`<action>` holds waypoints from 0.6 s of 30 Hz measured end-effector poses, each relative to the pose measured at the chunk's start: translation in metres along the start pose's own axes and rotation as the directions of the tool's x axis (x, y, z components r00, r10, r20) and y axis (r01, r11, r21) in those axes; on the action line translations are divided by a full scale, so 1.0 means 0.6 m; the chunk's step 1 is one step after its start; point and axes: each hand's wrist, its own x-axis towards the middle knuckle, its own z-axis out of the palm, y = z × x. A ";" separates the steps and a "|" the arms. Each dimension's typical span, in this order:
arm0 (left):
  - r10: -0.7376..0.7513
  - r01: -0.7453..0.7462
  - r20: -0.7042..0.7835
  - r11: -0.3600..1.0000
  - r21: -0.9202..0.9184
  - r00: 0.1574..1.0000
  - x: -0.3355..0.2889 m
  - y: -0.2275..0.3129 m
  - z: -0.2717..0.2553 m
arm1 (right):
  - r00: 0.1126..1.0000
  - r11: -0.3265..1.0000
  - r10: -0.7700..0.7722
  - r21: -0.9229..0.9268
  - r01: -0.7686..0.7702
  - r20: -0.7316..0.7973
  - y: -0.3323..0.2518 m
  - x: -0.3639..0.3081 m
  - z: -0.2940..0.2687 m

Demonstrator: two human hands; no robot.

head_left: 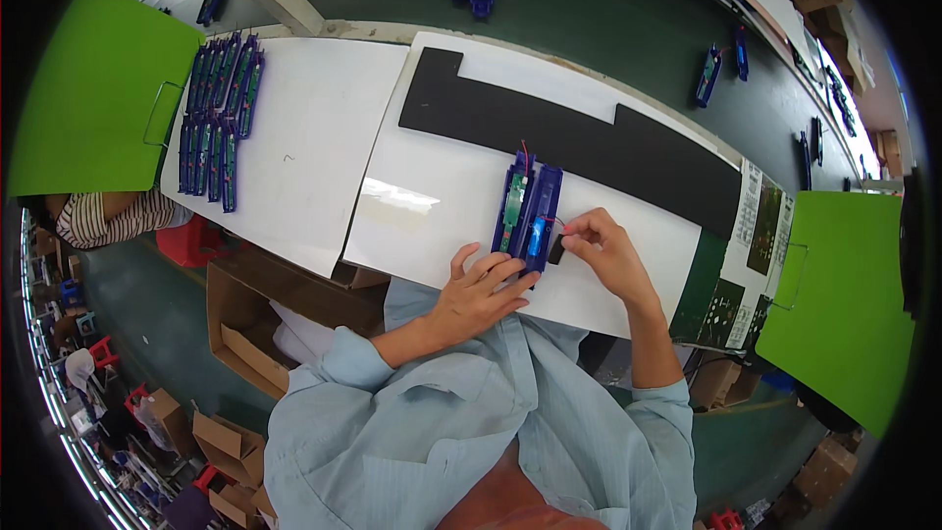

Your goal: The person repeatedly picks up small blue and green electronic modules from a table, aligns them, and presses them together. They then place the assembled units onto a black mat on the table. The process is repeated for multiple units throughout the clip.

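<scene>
An opened dark-blue plastic casing (542,188) lies lengthwise in front of me on the white worktop. One half holds a green circuit board (514,200) with a thin red wire rising at its far end. In the other half sits a bright blue cylindrical cell (536,236) with a red lead toward the right. My left hand (476,296) holds the casing's near end, fingers laid across it. Beside the casing's right edge, my right hand (606,253) pinches a small black block (556,248); its fingertips partly hide the red lead.
Rows of similar filled casings (218,118) lie at the left. A black notched mat (549,128) stretches along the back of the worktop. Beyond is a dark green conveyor belt (392,0) carrying casings. Green panels (844,294) flank both sides. A person in striped sleeves (118,218) is at far left.
</scene>
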 end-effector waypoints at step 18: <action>0.002 0.000 -0.044 0.998 0.056 0.999 0.006 -0.002 0.011 | 0.981 0.978 -0.149 -0.162 0.128 -0.126 -0.021 0.017 0.062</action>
